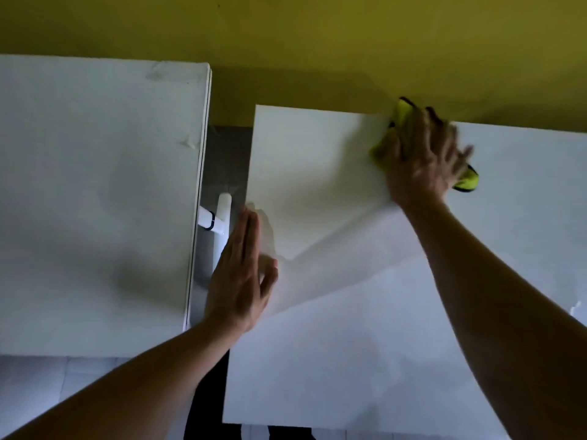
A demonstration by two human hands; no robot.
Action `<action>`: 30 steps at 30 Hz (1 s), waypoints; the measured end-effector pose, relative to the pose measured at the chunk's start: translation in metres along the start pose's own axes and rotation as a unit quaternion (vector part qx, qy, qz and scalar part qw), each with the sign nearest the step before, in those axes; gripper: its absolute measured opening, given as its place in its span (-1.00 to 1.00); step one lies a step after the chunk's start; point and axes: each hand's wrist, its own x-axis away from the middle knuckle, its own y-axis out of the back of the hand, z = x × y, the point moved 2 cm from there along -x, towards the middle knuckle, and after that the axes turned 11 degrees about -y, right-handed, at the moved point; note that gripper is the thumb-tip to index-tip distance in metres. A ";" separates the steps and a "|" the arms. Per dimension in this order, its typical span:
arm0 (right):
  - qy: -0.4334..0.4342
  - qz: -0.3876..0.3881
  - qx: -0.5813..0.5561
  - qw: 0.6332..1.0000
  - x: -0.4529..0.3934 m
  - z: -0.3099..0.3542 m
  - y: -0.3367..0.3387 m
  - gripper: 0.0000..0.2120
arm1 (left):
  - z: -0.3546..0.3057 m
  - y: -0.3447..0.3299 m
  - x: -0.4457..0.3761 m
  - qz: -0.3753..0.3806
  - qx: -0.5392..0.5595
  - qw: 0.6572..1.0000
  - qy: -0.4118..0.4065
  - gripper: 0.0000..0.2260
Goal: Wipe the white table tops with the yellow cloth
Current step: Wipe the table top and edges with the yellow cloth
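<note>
A yellow cloth (386, 144) with a dark trim lies near the far edge of the right white table top (333, 344). My right hand (422, 160) presses flat on the cloth with fingers spread, and covers most of it. A corner of the cloth pokes out to the right of the hand. My left hand (241, 274) rests flat, fingers straight, on the left edge of the same table top. A second white table top (95, 201) stands to the left, separated by a narrow gap.
A yellow wall (286, 33) runs along the far side of both tables. In the gap between the tables a white table leg and bracket (219, 223) show above a grey floor.
</note>
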 end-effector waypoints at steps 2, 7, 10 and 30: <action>-0.066 -0.007 0.022 0.998 -0.001 -0.018 0.003 -0.28 | -0.002 -0.003 0.001 -0.009 -0.002 1.000 -0.004 -0.27; -0.135 -0.026 -0.039 0.990 0.019 0.002 -0.008 -0.27 | -0.002 -0.005 0.001 -0.014 -0.011 1.000 0.002 -0.27; -0.007 -0.010 -0.033 0.999 0.052 0.032 -0.015 -0.32 | -0.002 -0.004 0.000 -0.018 -0.018 1.000 -0.001 -0.28; 0.047 -0.003 -0.020 0.999 0.066 -0.054 0.013 -0.40 | -0.009 -0.002 0.012 -0.112 -0.079 0.991 0.005 -0.48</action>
